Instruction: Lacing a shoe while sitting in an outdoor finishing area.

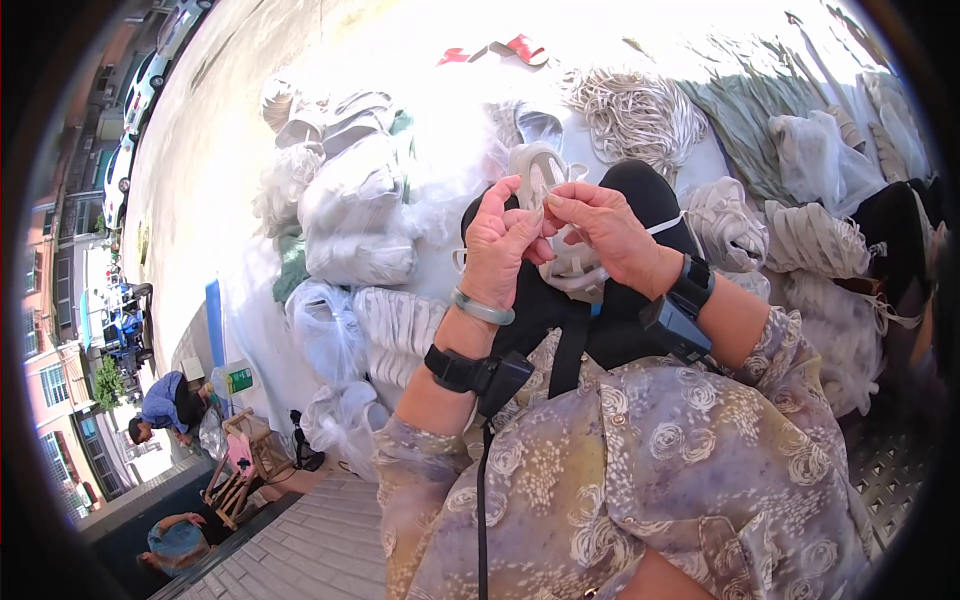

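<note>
Shoe (538, 168): off-white, in the wearer's lap, between the black-clad knees, under & just beyond both hands. Long axis approx. straight away from torso; far end shows past the fingertips, near end below the wrists' line, middle mostly hidden by fingers. Can't tell which end = toe.

L hand (503, 238) comes in from the L flank, R hand (608, 228) from the R; they meet over the shoe's midline, fingertips v. close, touching or nearly so. Neither clearly nearer; about equal. R tips lie across the shoe's upper part in this view; L index runs up along its L edge.

R: thumb & index pressed tip to tip, looks to be pinching a bit of lace; the piece at the tips is too small to be sure. White lace (666, 225) sticks out on the far side of the R hand, slanting over the R knee, i.e. crosswise to the shoe. L: index raised, apart from the rest; other fingers curled, thumb angled twd the R tips. Can't tell whether L grips anything.

Nearby: plastic-wrapped bundle (358, 235) to the L, well apart from the shoe; heap of pale cords (640, 118) ahead & R, beyond the R knee.
</note>
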The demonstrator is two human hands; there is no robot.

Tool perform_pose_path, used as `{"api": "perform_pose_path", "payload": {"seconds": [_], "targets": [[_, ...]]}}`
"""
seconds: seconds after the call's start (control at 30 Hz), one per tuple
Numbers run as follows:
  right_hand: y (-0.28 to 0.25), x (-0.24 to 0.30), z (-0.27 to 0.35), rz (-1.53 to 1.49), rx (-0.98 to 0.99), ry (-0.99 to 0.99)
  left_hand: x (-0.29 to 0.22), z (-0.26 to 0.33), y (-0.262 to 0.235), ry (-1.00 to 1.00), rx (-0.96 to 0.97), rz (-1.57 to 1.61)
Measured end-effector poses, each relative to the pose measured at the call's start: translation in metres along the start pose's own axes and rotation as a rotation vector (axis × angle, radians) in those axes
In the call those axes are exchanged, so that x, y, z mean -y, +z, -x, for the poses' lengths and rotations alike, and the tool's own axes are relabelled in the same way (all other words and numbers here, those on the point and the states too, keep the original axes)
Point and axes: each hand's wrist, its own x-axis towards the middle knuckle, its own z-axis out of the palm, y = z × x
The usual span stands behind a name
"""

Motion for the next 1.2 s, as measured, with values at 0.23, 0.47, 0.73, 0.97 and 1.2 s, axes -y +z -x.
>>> {"api": "perform_pose_path", "payload": {"seconds": [0.23, 0.47, 0.73, 0.97, 1.2], "targets": [[-0.002, 0.0, 0.002, -0.239, 0.098, -0.028, 0.004, -0.005, 0.009, -0.018, 0.039, 0.025], [-0.004, 0.003, 0.005, -0.305, 0.14, -0.001, 0.004, -0.005, 0.014, -0.011, 0.033, 0.043], [-0.005, -0.005, 0.003, -0.301, 0.176, -0.03, 0.005, -0.002, 0.015, -0.009, 0.021, 0.077], [0.007, 0.007, 0.003, -0.053, -0.033, -0.256, 0.0, -0.014, 0.007, 0.236, -0.099, -0.406], [0.032, 0.082, 0.031, 0.034, 0.038, -0.648, -0.008, -0.017, 0.039, 0.178, 0.454, -0.276]]}}
